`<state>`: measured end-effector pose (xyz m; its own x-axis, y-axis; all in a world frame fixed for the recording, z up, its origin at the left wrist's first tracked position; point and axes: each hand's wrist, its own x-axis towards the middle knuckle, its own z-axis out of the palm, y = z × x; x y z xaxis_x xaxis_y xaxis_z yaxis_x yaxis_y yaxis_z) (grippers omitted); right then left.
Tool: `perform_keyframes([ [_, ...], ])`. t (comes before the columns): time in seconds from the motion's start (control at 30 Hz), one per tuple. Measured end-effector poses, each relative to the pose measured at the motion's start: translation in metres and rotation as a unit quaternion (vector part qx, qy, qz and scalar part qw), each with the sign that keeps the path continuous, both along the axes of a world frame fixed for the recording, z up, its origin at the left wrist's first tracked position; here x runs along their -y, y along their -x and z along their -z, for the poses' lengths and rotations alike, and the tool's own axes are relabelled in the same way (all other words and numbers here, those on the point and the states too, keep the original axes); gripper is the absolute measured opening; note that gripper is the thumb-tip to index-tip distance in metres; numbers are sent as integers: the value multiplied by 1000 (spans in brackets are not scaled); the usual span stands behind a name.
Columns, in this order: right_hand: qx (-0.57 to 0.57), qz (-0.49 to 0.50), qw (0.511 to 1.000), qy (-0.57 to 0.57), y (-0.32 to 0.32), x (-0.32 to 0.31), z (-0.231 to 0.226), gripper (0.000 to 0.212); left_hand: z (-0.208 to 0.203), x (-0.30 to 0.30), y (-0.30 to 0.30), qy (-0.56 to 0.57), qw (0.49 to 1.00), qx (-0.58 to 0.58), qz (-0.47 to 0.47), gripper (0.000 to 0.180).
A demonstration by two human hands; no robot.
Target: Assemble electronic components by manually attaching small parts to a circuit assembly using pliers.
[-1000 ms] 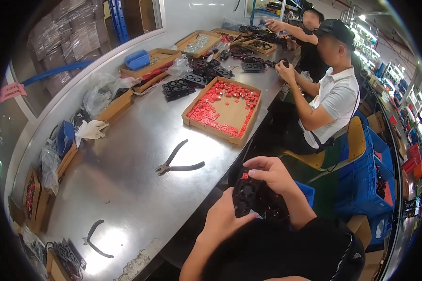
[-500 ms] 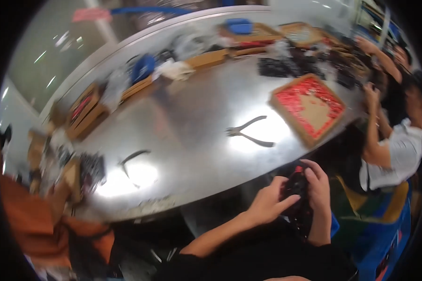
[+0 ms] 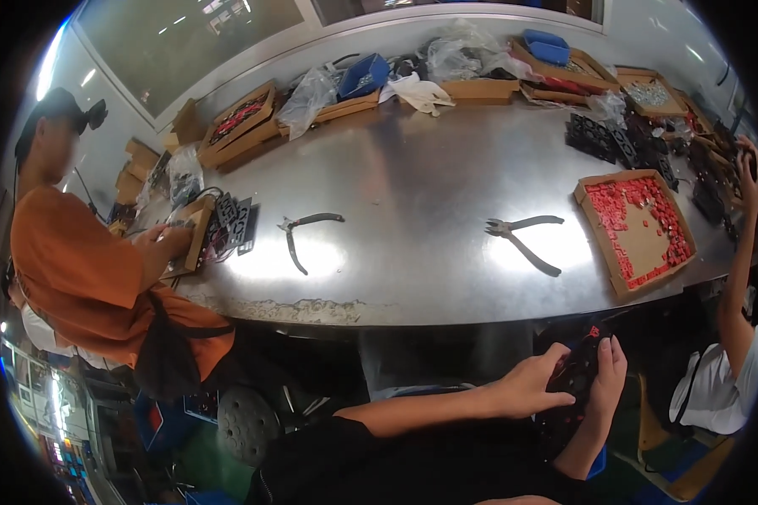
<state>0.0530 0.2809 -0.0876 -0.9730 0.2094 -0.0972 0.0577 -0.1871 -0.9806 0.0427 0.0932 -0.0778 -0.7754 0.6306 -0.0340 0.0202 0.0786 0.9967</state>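
One dark, boxy, plastic-looking unit [image 3: 576, 370] is held off the shiny grey metal desk [image 3: 421, 227], just outside its front edge toward the right corner. A bare left hand [image 3: 526, 385] curls round its left side, thumb laid on it; a bare right hand [image 3: 603, 389] wraps its right side, fingertips near a small bright red piece [image 3: 595, 332] on top. Finer detail is too dark to tell. It is probably light and stiff, with delicate small parts, so the outer sides seem the safest hold. Near the desk's right edge sits a shallow brown cardboard tray [image 3: 661, 276] of small red plastic pieces [image 3: 612, 207]; dark-handled metal pliers [image 3: 506, 230] lie to its left.
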Motion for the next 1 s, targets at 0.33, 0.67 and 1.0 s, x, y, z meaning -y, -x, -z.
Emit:
perform_keyframes([
  [0.33, 27, 59, 998, -2, -13, -15, -7, 24, 4, -13, -1, 51, 997, -30, 44, 56],
  [0.67, 24, -145, 988, 37, -39, -8, -15, 66, -10, -2, -12, -11, 999, 35, -5, 51],
  [1.0, 9, -283, 955, 83, -23, 25, -22, 86, -6, 39, -23, -49, 987, 67, -135, 44],
])
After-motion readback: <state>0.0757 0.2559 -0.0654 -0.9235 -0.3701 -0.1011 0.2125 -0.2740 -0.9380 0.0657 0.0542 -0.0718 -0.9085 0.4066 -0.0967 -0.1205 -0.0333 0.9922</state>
